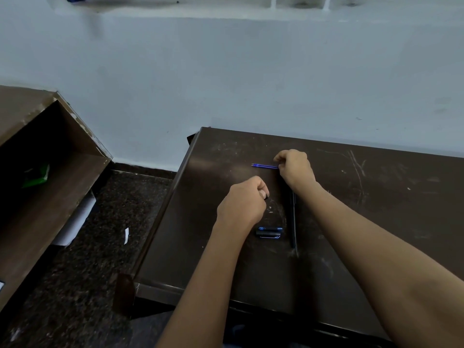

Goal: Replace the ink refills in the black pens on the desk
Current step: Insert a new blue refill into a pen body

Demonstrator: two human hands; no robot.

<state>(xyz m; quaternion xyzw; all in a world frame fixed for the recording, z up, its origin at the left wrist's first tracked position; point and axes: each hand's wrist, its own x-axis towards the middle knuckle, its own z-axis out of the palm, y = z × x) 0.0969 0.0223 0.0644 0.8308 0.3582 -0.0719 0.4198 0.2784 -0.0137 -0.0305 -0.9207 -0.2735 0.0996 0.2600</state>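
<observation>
My right hand pinches one end of a thin blue ink refill, which points left above the dark desk. My left hand is curled into a fist around a small black piece, only its tip showing at the fingers. A black pen lies lengthwise on the desk under my right wrist. Two short black pen parts with a blue glint lie side by side just below my left hand.
The desk's left edge drops to a dark speckled floor with a white paper scrap. A brown open shelf unit stands at the left. A pale wall backs the desk.
</observation>
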